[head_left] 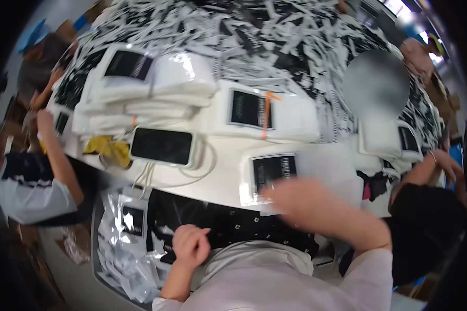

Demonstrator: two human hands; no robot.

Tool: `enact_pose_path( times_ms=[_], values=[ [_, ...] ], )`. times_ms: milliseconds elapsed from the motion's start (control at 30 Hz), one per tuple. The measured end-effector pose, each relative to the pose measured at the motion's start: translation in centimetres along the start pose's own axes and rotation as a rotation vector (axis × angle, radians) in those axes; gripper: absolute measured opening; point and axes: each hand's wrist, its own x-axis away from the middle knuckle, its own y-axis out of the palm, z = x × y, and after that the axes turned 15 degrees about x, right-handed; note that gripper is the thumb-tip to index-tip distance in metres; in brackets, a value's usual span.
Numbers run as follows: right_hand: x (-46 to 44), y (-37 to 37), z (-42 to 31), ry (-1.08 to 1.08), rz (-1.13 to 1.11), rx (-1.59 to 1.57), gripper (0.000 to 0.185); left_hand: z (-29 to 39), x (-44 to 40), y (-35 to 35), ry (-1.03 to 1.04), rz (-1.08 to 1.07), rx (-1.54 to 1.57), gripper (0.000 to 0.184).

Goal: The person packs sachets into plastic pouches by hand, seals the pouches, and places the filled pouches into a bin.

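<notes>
My right hand point(296, 199) is blurred by motion over the lower edge of a white packet with a black label point(274, 171) on the white table; its fingers cannot be made out. My left hand point(191, 244) hangs near my body, in front of black fabric with small white marks point(233, 224), fingers curled in, and what it holds, if anything, is hidden. Beyond the near packet lies another white packet point(296, 116) with a black label and an orange strip. To the left a phone point(162, 146) with a dark screen lies beside a pale cable point(210, 168).
Stacked white packets point(184, 78) stand at the back left, before a big heap of black and white strips point(264, 36). A bin of clear packets point(124, 259) is at the lower left. People work at both sides, one in a black top point(425, 228) close on the right.
</notes>
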Motion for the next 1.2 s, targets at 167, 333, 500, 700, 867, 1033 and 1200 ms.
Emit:
enact_pose_path(
  times_ms=[167, 333, 500, 700, 867, 1033, 1200],
  values=[
    [-4.4, -4.0, 17.8, 0.583, 0.088, 0.314, 0.030, 3.0, -8.5, 8.4, 0.282, -0.422, 0.174, 0.033],
    [-6.5, -0.1, 27.3, 0.598, -0.072, 0.564, 0.048, 3.1, -11.0, 14.1, 0.214, -0.710, -0.015, 0.061],
    [-7.4, 0.7, 30.8, 0.558, -0.155, 0.654, 0.051, 0.7, -10.8, 14.7, 0.155, -0.804, -0.085, 0.060],
    [-7.9, -0.3, 33.0, 0.314, -0.231, 0.808, 0.032, 0.4, -12.6, 14.1, 0.109, -0.868, 0.039, 0.054],
    [-7.2, 0.4, 31.8, 0.192, -0.113, 0.964, 0.020, 0.8, -11.6, 14.5, 0.101, -0.733, 0.090, 0.042],
    [-8.3, -0.5, 31.8, 0.099, 0.015, 0.983, 0.003, 1.2, -11.0, 14.2, 0.069, -0.676, 0.134, 0.035],
    [-7.0, -3.5, 30.0, 0.322, 0.870, 0.507, 0.014, 0.8, -10.0, 14.5, 0.119, -0.624, 0.085, 0.035]
  ],
)
